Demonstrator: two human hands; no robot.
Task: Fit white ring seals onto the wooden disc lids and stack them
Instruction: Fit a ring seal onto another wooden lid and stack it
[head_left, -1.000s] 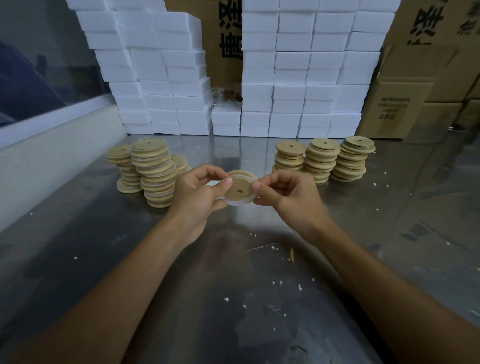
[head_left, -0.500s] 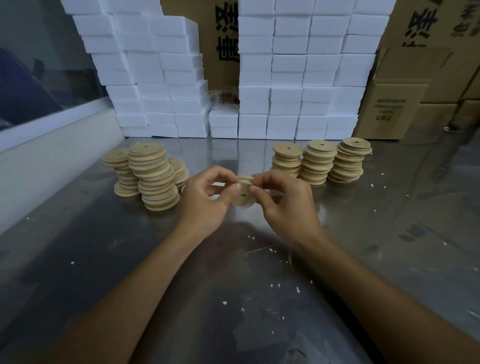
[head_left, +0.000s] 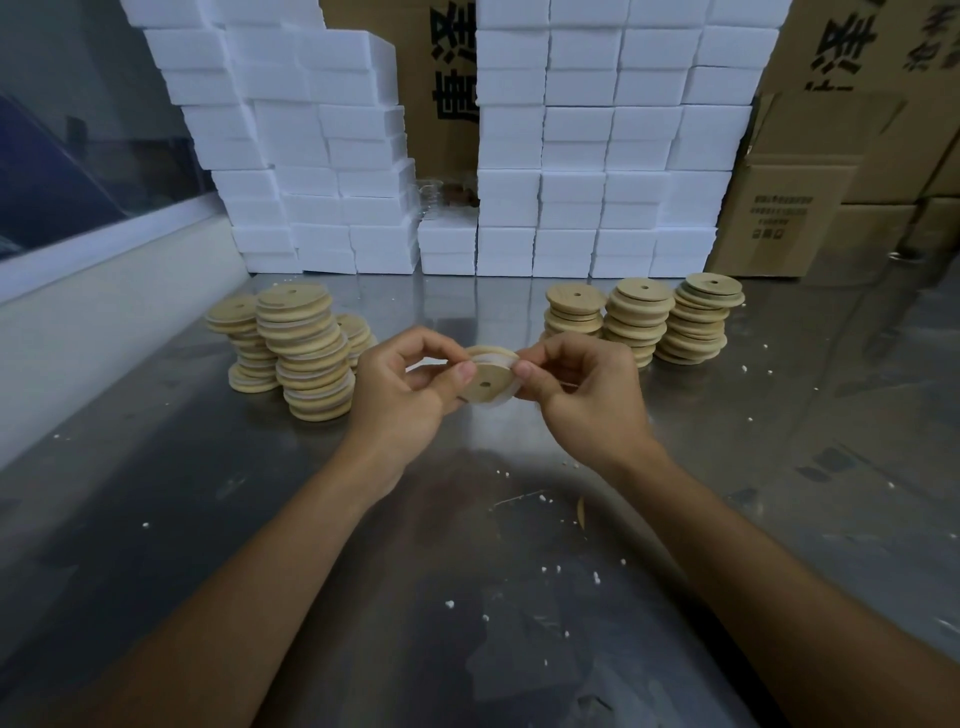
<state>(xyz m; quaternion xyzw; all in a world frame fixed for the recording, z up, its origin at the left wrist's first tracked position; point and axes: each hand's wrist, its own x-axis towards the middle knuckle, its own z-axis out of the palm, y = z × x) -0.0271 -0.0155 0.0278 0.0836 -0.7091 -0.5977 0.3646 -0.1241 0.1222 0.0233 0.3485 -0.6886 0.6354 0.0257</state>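
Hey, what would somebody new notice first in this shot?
Both hands, left hand and right hand, pinch one wooden disc lid with a white ring seal at centre, above the metal table. Lid stacks stand either side, before a wall of white foam blocks.

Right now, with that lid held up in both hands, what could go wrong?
The ring may sit unevenly on the lid, since only fingertips of the left hand and right hand pinch it. The leaning left stack looks ready to topple if another lid lands on it.
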